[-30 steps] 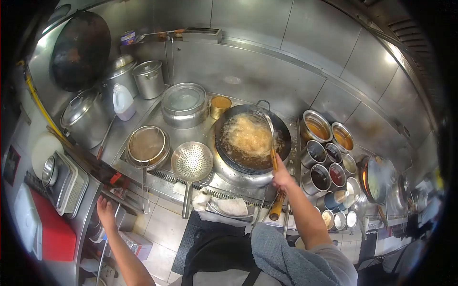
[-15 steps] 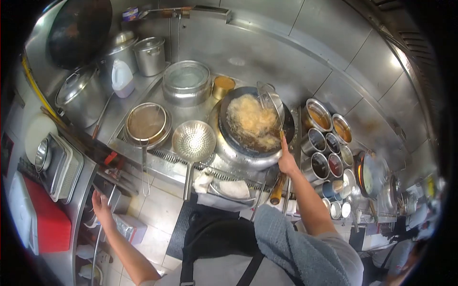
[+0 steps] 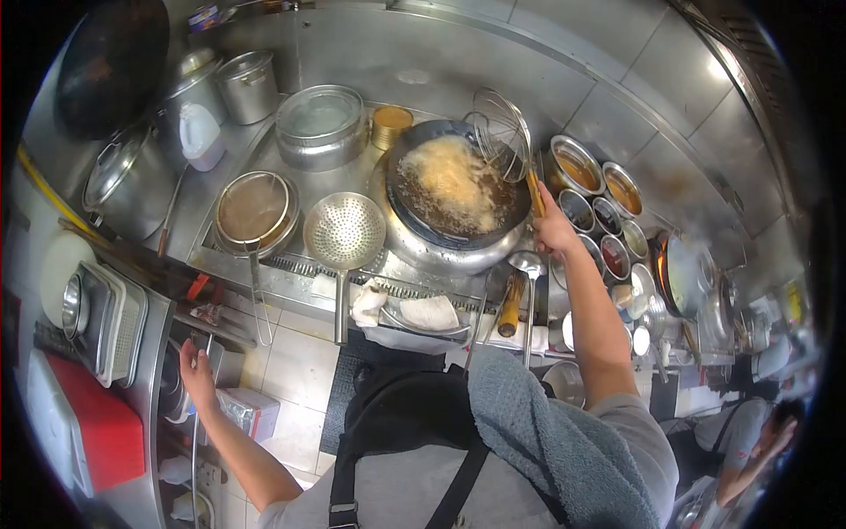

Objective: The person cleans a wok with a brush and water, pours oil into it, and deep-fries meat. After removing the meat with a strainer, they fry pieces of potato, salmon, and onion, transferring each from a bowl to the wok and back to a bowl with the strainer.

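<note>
My right hand (image 3: 555,227) is closed around the yellowish handle of a wire skimmer (image 3: 507,141). The skimmer's rounded wire head is raised at the far right rim of a dark wok (image 3: 407,212). Pale golden food (image 3: 451,176) bubbles in the oil inside that wok. Off to the lower left, my left hand (image 3: 199,377) hangs beside a steel shelf unit. Its thumb is apart from the fingers, and I see nothing held in it.
A perforated ladle (image 3: 345,231) and a round sieve on a pot (image 3: 256,212) lie left of the wok. Several sauce containers (image 3: 577,167) stand at right, with a flaming wok (image 3: 683,278) beyond. A co-worker (image 3: 749,441) is at lower right.
My right hand has lifted the skimmer up and right, away from the food. My left hand has lowered slightly and its fingers have curled more. The view has shifted, sliding the stove leftward.
</note>
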Available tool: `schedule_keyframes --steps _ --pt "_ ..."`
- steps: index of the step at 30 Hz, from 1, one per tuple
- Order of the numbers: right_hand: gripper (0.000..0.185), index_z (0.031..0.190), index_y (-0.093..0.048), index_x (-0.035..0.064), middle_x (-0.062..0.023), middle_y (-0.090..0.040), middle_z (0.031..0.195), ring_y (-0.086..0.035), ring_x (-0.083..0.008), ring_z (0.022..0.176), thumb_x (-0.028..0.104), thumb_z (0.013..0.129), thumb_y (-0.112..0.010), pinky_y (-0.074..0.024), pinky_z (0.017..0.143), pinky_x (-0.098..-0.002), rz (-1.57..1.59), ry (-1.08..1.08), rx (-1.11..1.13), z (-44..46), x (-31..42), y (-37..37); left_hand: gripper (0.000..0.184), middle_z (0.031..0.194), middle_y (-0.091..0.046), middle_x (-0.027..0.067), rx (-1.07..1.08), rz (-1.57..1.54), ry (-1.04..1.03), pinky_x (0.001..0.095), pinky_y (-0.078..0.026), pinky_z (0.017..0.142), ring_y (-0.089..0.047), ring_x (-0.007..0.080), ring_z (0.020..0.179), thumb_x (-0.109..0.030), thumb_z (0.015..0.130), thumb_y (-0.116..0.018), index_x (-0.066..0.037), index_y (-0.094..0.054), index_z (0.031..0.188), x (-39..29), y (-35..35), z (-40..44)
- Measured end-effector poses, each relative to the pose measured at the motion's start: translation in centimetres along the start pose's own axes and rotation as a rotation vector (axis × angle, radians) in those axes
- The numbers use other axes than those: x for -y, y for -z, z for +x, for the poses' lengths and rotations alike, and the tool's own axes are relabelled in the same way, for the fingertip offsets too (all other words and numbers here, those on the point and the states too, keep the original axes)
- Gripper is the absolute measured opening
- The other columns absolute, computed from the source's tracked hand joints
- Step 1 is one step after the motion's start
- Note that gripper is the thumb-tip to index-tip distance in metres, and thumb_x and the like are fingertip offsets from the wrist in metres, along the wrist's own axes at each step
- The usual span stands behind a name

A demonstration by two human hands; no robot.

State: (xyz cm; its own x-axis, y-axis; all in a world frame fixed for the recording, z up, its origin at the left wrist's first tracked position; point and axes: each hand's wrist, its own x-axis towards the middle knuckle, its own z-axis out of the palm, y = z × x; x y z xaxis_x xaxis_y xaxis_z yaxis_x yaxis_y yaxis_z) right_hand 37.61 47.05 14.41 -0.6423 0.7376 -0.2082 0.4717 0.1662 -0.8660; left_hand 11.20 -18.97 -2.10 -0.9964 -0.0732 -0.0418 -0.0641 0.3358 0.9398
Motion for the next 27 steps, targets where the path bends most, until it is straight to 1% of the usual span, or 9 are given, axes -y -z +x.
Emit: schedule_keyframes --steps 5,9,13,14,17,18,20,22,27 --pt "0.088 0.157 -0.010 0.0247 -0.0157 -0.059 0.092 -0.041 -0.0134 0.041 -0.011 0.081 -0.038 -0.0320 0.035 -0.0298 -0.057 -0.069 -0.010 2.0 -1.5 0.5 0.047 0.134 -0.054 0.0175 0.054 0.079 0.000 0.0369 -0.037 0.106 -0.052 0.0274 0.123 -0.011 0.092 -0.056 0.000 -0.048 0.138 4.6 0.5 0.9" --pt "0.091 0.157 -0.011 0.0195 -0.0236 -0.055 0.127 -0.060 -0.0239 0.065 -0.014 0.076 -0.036 -0.0382 0.039 -0.0300 -0.323 0.111 0.113 8.3 -2.8 0.1 0.047 0.133 -0.055 0.0173 0.077 0.204 0.038 0.0378 -0.036 0.106 -0.051 0.0288 0.126 -0.010 0.090 -0.057 -0.002 -0.051 0.136 5.6 -0.1 1.0" --pt "0.091 0.157 -0.016 0.0171 -0.0229 -0.044 0.146 -0.060 -0.0267 0.106 -0.013 0.074 -0.036 -0.0464 0.049 -0.0291 -0.564 0.178 0.273 7.9 -0.5 -1.7 0.048 0.124 -0.060 0.0141 0.157 0.178 0.145 0.0334 -0.046 0.089 -0.059 0.0222 0.104 -0.014 0.090 -0.057 -0.006 -0.052 0.136 11.2 0.2 3.3" --pt "0.089 0.156 -0.020 0.0168 -0.0222 -0.043 0.147 -0.059 -0.0257 0.108 -0.013 0.074 -0.037 -0.0502 0.058 -0.0308 -0.605 0.385 0.263 12.8 -5.1 -0.4 0.048 0.119 -0.063 0.0126 0.119 0.185 0.210 0.0304 -0.048 0.079 -0.059 0.0181 0.094 -0.016 0.089 -0.057 -0.008 -0.053 0.135 10.3 0.0 2.0" --pt "0.089 0.156 -0.019 0.0194 -0.0267 -0.058 0.127 -0.064 -0.0318 0.101 -0.011 0.074 -0.037 -0.0517 0.077 -0.0333 -0.514 0.177 0.222 3.7 2.4 1.5 0.046 0.115 -0.063 0.0116 0.097 0.149 0.319 0.0329 -0.049 0.075 -0.059 0.0194 0.093 -0.018 0.089 -0.057 -0.007 -0.053 0.134 11.2 0.9 -0.8" --pt "0.091 0.157 -0.018 0.0243 -0.0241 -0.060 0.120 -0.062 -0.0271 0.074 -0.011 0.075 -0.037 -0.0495 0.057 -0.0357 -0.426 0.263 0.177 6.8 -1.8 2.9 0.046 0.115 -0.063 0.0116 0.101 0.149 0.329 0.0329 -0.049 0.075 -0.059 0.0194 0.093 -0.018 0.089 -0.057 -0.007 -0.053 0.134 14.6 2.1 -1.0" --pt "0.092 0.157 -0.017 0.0262 -0.0243 -0.060 0.119 -0.056 -0.0236 0.063 -0.011 0.075 -0.036 -0.0447 0.049 -0.0353 -0.422 0.119 0.123 3.9 0.3 3.3 0.048 0.108 -0.063 0.0097 0.078 0.200 0.290 0.0398 -0.049 0.072 -0.058 0.0220 0.089 -0.018 0.086 -0.056 -0.009 -0.053 0.133 22.8 4.4 -0.5" --pt "0.093 0.157 -0.014 0.0280 -0.0251 -0.061 0.111 -0.046 -0.0185 0.047 -0.011 0.076 -0.037 -0.0380 0.039 -0.0341 -0.327 0.019 0.045 2.4 -0.1 3.5 0.050 0.104 -0.061 0.0087 0.045 0.175 0.462 0.0424 -0.047 0.070 -0.057 0.0228 0.087 -0.017 0.084 -0.056 -0.012 -0.053 0.134 21.2 4.4 -3.9" --pt "0.095 0.157 -0.006 0.0298 -0.0211 -0.061 0.098 -0.043 -0.0171 0.045 -0.014 0.078 -0.036 -0.0373 0.037 -0.0312 -0.110 -0.074 -0.070 0.2 -4.2 0.8 0.055 0.093 -0.057 0.0063 0.056 0.188 0.712 0.0439 -0.044 0.063 -0.054 0.0222 0.081 -0.014 0.080 -0.053 -0.019 -0.053 0.135 21.8 4.8 -8.3"
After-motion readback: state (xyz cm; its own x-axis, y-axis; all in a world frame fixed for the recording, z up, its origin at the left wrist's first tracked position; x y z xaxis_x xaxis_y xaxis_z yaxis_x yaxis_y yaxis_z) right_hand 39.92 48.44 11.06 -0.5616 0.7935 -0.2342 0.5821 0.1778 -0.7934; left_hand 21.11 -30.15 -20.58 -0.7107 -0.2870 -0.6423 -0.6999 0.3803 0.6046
